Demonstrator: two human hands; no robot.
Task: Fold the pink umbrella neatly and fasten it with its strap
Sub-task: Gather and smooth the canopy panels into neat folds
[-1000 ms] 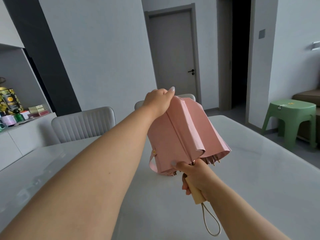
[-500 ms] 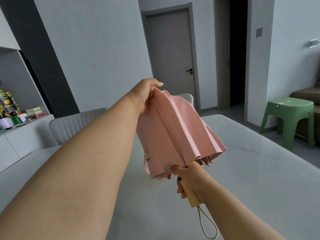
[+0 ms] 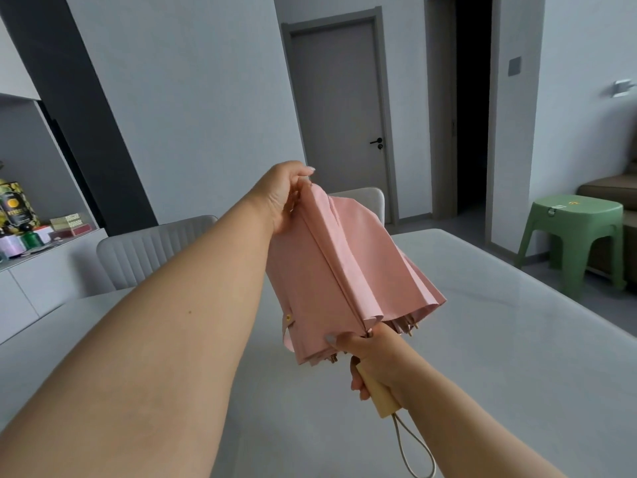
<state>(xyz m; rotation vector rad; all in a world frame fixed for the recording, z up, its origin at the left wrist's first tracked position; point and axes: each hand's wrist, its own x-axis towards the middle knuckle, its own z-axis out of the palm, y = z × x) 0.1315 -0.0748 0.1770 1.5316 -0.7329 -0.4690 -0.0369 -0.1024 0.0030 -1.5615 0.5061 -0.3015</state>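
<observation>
A collapsed pink umbrella point(image 3: 331, 267) hangs in the air above the table, its loose canopy flaring toward me. My left hand point(image 3: 282, 194) grips the far tip end, fingers curled round it. My right hand point(image 3: 372, 353) grips the pale wooden handle point(image 3: 379, 396) near the canopy's open edge, thumb against the fabric. A cream wrist loop point(image 3: 413, 457) dangles from the handle. The pink strap point(image 3: 287, 327) with a gold snap hangs loose at the canopy's left edge.
A glossy white table point(image 3: 482, 374) lies under the umbrella. Two light grey chairs point(image 3: 144, 250) stand at its far side. A green plastic stool point(image 3: 575, 236) is at the right, a sideboard with tins and boxes point(image 3: 20, 215) at the left. A closed door point(image 3: 341, 115) is behind.
My left hand has turned on the tip, from over it to beside it. The canopy pleats have rotated and spread a little; my right hand keeps its hold on the handle.
</observation>
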